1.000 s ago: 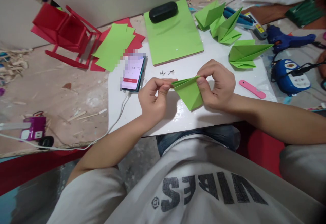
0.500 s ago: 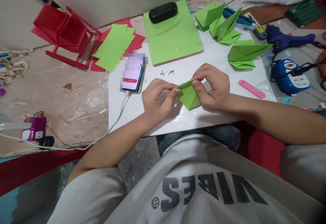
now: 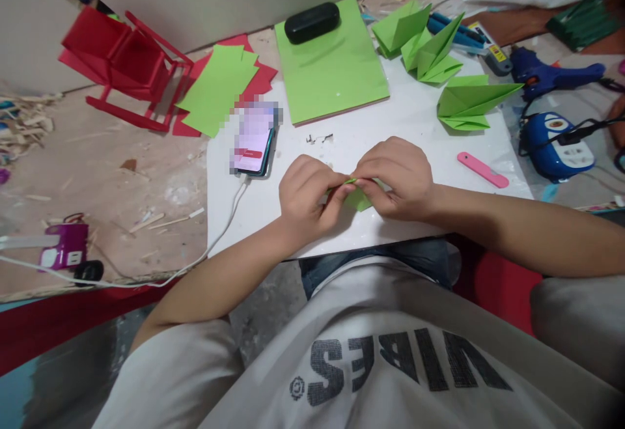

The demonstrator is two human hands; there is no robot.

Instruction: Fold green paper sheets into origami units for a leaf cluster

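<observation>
Between my two hands is a piece of green paper (image 3: 360, 201), mostly covered by my fingers. My left hand (image 3: 310, 191) pinches its upper edge from the left, thumb and forefinger closed. From the other side my right hand (image 3: 398, 175) pinches the same edge, and the fingertips of both hands meet near the middle. The lower part of the paper hangs down towards the white board (image 3: 258, 221). Beyond my right hand stand folded green paper pieces, the nearest a pointed folded form (image 3: 473, 105).
A pink folding cutter (image 3: 482, 170) lies at right, near a blue glue gun (image 3: 556, 72) and a blue socket adapter (image 3: 556, 146). Left are a charging phone (image 3: 254, 142) and a red paper chair (image 3: 127, 64). Behind, a black case (image 3: 312, 23) rests on a green sheet stack (image 3: 336, 84).
My hands have come closer together until the fingertips meet, and the right hand has moved left and down. Less of the green paper shows between them.
</observation>
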